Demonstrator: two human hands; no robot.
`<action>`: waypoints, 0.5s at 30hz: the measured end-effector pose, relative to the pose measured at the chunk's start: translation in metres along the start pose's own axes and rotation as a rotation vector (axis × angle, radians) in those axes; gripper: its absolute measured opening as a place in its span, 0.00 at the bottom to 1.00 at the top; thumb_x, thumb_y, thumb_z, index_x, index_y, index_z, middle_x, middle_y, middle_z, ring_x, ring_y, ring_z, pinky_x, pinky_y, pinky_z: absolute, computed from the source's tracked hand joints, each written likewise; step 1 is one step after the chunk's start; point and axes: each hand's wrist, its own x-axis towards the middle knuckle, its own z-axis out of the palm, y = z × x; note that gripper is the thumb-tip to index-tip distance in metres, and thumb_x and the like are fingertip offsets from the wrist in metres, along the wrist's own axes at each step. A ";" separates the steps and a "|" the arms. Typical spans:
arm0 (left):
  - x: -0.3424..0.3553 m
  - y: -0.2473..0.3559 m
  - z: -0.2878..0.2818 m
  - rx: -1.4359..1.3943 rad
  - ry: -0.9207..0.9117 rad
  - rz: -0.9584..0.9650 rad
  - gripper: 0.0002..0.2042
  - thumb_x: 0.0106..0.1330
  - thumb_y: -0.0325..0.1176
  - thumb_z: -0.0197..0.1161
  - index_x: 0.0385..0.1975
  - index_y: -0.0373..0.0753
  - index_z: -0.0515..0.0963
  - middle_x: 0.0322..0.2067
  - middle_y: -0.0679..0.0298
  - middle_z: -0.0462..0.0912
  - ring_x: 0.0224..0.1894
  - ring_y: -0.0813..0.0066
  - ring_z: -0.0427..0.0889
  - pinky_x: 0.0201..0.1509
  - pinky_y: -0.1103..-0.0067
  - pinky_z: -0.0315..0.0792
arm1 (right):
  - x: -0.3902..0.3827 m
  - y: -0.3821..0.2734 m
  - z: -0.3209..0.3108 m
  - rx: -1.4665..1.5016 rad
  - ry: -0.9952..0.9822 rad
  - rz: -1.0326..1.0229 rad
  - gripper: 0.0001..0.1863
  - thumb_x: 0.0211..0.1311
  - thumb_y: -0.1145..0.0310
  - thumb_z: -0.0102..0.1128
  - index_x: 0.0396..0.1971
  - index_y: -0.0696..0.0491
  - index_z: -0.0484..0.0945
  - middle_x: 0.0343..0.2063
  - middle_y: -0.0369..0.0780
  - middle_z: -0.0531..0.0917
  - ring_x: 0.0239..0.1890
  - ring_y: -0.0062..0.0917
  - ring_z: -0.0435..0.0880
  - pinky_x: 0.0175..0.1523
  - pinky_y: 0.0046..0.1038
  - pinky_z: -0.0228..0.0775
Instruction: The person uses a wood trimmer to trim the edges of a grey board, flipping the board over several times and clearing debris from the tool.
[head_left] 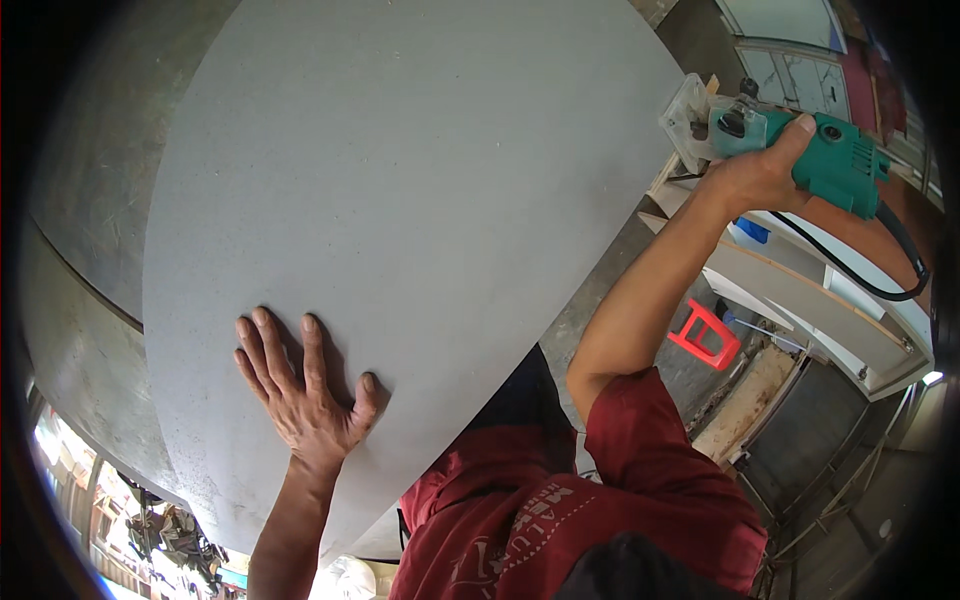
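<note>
A large grey panel [420, 200] spreads out in front of me, with small specks of debris on its face. My left hand [310, 390] lies flat on its near left part, fingers spread, holding nothing. Out at the right edge of the panel, my right hand [760, 175] is wrapped round a green trim router [840, 165]. The tool lies on its side in my grip, its clear base [688, 122] turned toward the panel's edge. Whether the base touches that edge I cannot tell. A black cord [860, 285] loops down from the tool's rear end.
A red plastic stool [705, 335] stands on the floor to the right. Pale cabinet parts [800, 275] lean behind my right forearm. Glossy white panels [795, 80] are at the far right. A pile of scrap [175, 540] sits at the lower left.
</note>
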 end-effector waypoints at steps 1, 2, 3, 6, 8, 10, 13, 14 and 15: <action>0.000 0.000 0.000 0.004 -0.001 0.001 0.38 0.70 0.59 0.47 0.76 0.44 0.55 0.74 0.40 0.50 0.77 0.39 0.44 0.77 0.47 0.37 | 0.002 0.003 0.000 0.018 -0.021 0.006 0.34 0.56 0.64 0.72 0.53 0.71 0.67 0.44 0.51 0.81 0.38 0.31 0.85 0.41 0.31 0.84; 0.000 0.000 -0.001 0.007 -0.001 0.002 0.38 0.71 0.59 0.47 0.76 0.44 0.55 0.74 0.40 0.50 0.77 0.39 0.44 0.77 0.46 0.38 | 0.003 0.005 0.000 0.016 -0.022 0.007 0.34 0.56 0.64 0.72 0.53 0.71 0.67 0.44 0.51 0.81 0.38 0.31 0.85 0.41 0.31 0.84; -0.001 0.000 -0.001 0.006 -0.003 0.003 0.38 0.71 0.59 0.47 0.76 0.44 0.55 0.74 0.40 0.50 0.77 0.39 0.44 0.77 0.46 0.38 | 0.005 0.008 -0.001 0.012 -0.023 0.016 0.34 0.56 0.64 0.72 0.53 0.72 0.66 0.44 0.51 0.80 0.38 0.32 0.84 0.42 0.31 0.84; -0.002 -0.001 -0.001 0.020 -0.016 -0.003 0.38 0.70 0.60 0.46 0.76 0.45 0.54 0.74 0.40 0.49 0.77 0.39 0.44 0.77 0.46 0.38 | 0.007 0.007 0.006 0.027 -0.005 0.016 0.34 0.56 0.64 0.72 0.52 0.72 0.67 0.44 0.52 0.80 0.37 0.32 0.84 0.41 0.32 0.83; -0.002 -0.002 0.001 0.034 -0.012 0.008 0.39 0.70 0.62 0.45 0.76 0.46 0.54 0.74 0.41 0.48 0.78 0.40 0.43 0.77 0.46 0.38 | 0.005 0.007 0.010 0.046 0.016 0.011 0.33 0.56 0.64 0.72 0.51 0.72 0.67 0.44 0.52 0.80 0.37 0.32 0.84 0.40 0.32 0.83; -0.003 -0.003 0.002 0.036 -0.014 0.007 0.39 0.70 0.63 0.45 0.76 0.47 0.54 0.75 0.41 0.48 0.78 0.41 0.43 0.77 0.46 0.37 | 0.006 0.005 0.011 0.038 -0.006 -0.025 0.32 0.56 0.63 0.72 0.49 0.73 0.68 0.43 0.53 0.80 0.36 0.31 0.83 0.39 0.32 0.82; -0.002 -0.001 0.001 0.035 -0.011 0.001 0.39 0.70 0.63 0.44 0.76 0.47 0.54 0.75 0.42 0.47 0.78 0.41 0.43 0.77 0.46 0.37 | 0.010 0.007 0.009 0.010 -0.026 0.006 0.31 0.56 0.63 0.72 0.48 0.73 0.69 0.43 0.53 0.80 0.36 0.31 0.83 0.39 0.32 0.82; -0.002 0.000 0.001 0.031 -0.008 -0.003 0.39 0.70 0.63 0.44 0.76 0.48 0.54 0.75 0.42 0.47 0.78 0.41 0.42 0.77 0.46 0.37 | 0.012 0.008 0.008 0.010 -0.026 0.005 0.31 0.56 0.63 0.72 0.48 0.73 0.69 0.43 0.53 0.80 0.36 0.31 0.83 0.39 0.32 0.82; -0.002 0.000 0.001 0.031 -0.008 -0.003 0.39 0.70 0.63 0.44 0.76 0.48 0.54 0.75 0.42 0.47 0.78 0.41 0.42 0.77 0.46 0.37 | 0.014 0.010 0.007 -0.008 -0.027 0.016 0.31 0.56 0.62 0.72 0.48 0.73 0.70 0.42 0.53 0.80 0.36 0.31 0.83 0.39 0.32 0.82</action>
